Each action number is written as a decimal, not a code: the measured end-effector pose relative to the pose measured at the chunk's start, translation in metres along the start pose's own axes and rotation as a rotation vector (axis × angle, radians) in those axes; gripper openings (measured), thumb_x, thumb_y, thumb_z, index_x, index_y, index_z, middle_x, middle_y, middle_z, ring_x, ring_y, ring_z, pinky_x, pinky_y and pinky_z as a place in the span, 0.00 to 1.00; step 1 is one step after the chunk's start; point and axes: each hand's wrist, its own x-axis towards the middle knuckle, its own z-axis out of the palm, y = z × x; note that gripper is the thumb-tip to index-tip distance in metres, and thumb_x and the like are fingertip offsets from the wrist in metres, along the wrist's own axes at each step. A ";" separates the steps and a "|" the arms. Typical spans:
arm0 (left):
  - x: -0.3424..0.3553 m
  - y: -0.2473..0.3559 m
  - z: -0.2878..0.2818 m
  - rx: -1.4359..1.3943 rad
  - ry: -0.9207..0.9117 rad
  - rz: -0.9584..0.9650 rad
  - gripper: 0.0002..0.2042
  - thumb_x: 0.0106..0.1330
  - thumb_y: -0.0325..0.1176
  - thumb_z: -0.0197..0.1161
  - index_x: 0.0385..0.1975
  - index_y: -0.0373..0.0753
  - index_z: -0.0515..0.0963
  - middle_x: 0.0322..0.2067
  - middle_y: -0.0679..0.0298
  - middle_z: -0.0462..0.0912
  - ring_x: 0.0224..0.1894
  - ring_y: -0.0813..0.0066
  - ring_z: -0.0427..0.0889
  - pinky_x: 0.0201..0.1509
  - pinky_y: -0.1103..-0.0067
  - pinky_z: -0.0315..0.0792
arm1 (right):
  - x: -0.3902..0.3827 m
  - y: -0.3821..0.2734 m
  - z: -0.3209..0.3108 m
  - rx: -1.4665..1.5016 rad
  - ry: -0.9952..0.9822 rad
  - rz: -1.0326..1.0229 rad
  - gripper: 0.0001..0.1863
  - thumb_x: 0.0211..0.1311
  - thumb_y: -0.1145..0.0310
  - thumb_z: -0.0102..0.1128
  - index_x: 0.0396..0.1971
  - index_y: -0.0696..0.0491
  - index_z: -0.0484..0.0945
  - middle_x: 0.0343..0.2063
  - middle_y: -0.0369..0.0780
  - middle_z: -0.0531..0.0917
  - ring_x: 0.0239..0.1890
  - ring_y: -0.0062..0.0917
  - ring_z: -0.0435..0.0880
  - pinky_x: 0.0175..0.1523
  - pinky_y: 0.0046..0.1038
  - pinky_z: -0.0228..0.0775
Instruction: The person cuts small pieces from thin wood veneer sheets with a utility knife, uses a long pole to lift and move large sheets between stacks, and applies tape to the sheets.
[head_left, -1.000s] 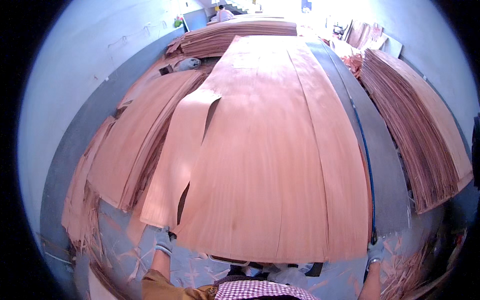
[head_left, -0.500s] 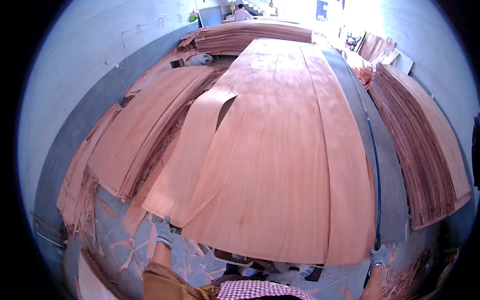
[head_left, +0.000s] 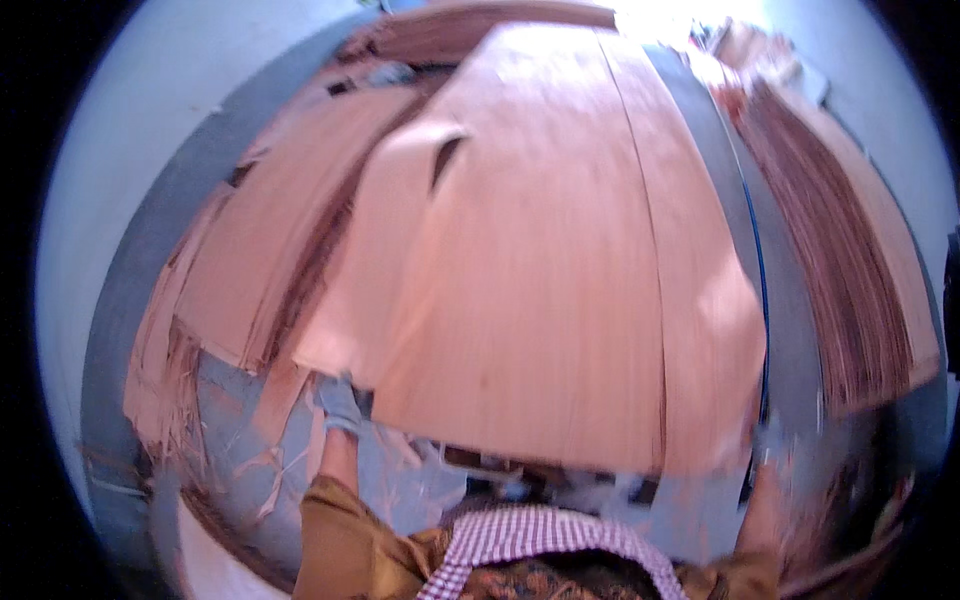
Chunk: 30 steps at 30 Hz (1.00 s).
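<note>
A large stack of thin reddish wood veneer sheets point(head_left: 530, 300) lies in front of me, its top made of long pieces side by side. A narrower veneer strip point(head_left: 375, 240) runs along the left, with a dark gap between it and the wide sheet near its far end. My left hand point(head_left: 340, 405), in a grey glove, is closed on the near end of this strip. At the near right corner, my right hand point(head_left: 764, 445) is beside the veneer edge and a long thin blue rod point(head_left: 757, 260). Motion blurs its fingers, so its grip cannot be made out.
More veneer stacks stand at the left point(head_left: 280, 220), at the right point(head_left: 840, 240) and across the far end point(head_left: 480, 30). Torn veneer scraps point(head_left: 265, 470) litter the floor at the near left. A grey strip of surface point(head_left: 790, 290) runs along the right beside the rod.
The view has tipped downward, so the stacks sit higher and the far person is out of sight. The right veneer piece now bulges near its outer edge. Both hands stay at the near corners.
</note>
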 end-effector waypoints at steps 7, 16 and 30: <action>0.001 -0.037 -0.046 0.002 -0.074 -0.546 0.13 0.61 0.37 0.58 0.46 0.53 0.70 0.37 0.70 0.79 0.33 0.73 0.78 0.21 0.81 0.70 | 0.039 0.012 -0.021 0.216 -0.020 0.012 0.14 0.52 0.64 0.58 0.32 0.59 0.74 0.23 0.43 0.79 0.25 0.29 0.78 0.31 0.30 0.68; 0.005 -0.071 -0.090 -0.078 -0.165 -0.596 0.10 0.61 0.33 0.57 0.41 0.50 0.71 0.34 0.65 0.76 0.26 0.72 0.75 0.23 0.78 0.70 | -0.045 -0.024 -0.052 0.332 0.140 -0.108 0.11 0.55 0.64 0.58 0.24 0.56 0.69 0.14 0.36 0.72 0.16 0.21 0.71 0.21 0.26 0.63; -0.084 0.063 0.025 1.121 -0.499 0.677 0.26 0.62 0.44 0.52 0.57 0.36 0.65 0.61 0.49 0.61 0.64 0.54 0.58 0.66 0.60 0.49 | -0.197 -0.181 -0.022 1.170 -0.303 0.096 0.10 0.60 0.64 0.58 0.31 0.56 0.74 0.16 0.30 0.70 0.18 0.13 0.69 0.21 0.18 0.59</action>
